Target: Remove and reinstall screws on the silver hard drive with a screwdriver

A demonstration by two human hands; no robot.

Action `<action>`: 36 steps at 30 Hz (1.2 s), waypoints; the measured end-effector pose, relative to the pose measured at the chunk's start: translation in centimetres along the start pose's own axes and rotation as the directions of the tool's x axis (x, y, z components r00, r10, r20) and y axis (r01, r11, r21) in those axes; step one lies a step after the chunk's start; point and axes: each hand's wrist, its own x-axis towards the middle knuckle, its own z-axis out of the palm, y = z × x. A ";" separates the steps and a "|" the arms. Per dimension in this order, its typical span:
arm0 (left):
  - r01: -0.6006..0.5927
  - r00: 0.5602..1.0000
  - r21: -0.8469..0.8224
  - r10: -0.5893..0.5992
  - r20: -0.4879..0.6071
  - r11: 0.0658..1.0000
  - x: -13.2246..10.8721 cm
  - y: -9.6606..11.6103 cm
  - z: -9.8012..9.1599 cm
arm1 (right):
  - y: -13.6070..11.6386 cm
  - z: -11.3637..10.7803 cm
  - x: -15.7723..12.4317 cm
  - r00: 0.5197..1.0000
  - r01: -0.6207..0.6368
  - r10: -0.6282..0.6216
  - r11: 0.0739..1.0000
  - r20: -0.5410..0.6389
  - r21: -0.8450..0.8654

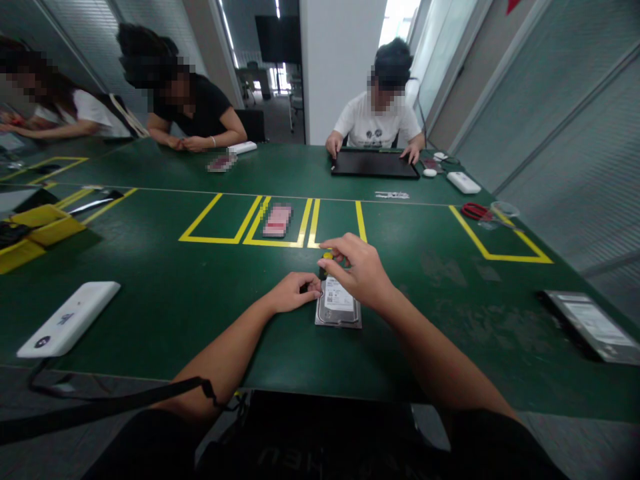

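Observation:
In front of me on the green table lies a hard drive [340, 303] with a white label, flat and label up. My right hand [357, 267] reaches over its far end, thumb and fingers closed around a short screwdriver [327, 256] with a yellow and black handle. The screwdriver stands roughly upright at the drive's far left corner; its tip is hidden. My left hand [297, 291] rests on the table at the drive's left edge, fingers curled against that edge below the screwdriver.
Yellow tape outlines [215, 240] mark the table, one around a pink phone-like item [277, 220]. A white power bank [70, 319] lies left, yellow bins [50, 227] beyond. Red-handled scissors [477, 212] and another drive [595, 327] lie right. Across, a person holds a black panel [375, 164].

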 end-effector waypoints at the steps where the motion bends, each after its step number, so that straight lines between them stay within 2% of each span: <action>1: 0.001 1.000 0.002 -0.001 0.000 1.000 0.0 0.0 0.0 | -0.1 -0.1 0.0 1.000 -0.006 0.006 1.000 0.002 -0.005; 7: 0.006 1.000 0.008 -0.006 0.010 1.000 0.0 0.0 0.0 | -0.6 -0.3 0.1 0.999 -0.011 0.013 0.998 0.034 -0.068; 13: 0.005 1.000 0.001 -0.005 0.012 1.000 -0.1 -0.1 0.0 | -0.5 -0.1 0.1 0.999 0.038 -0.039 0.998 -0.038 -0.043; 18: 0.006 1.000 -0.003 -0.006 0.018 1.000 -0.1 0.0 0.0 | -0.4 0.1 0.0 0.998 0.019 -0.023 0.998 -0.063 -0.061; 36: 0.013 1.000 0.013 -0.013 0.009 1.000 -0.1 0.0 -0.1 | -0.7 -0.1 0.0 1.000 0.008 -0.009 0.998 -0.024 -0.058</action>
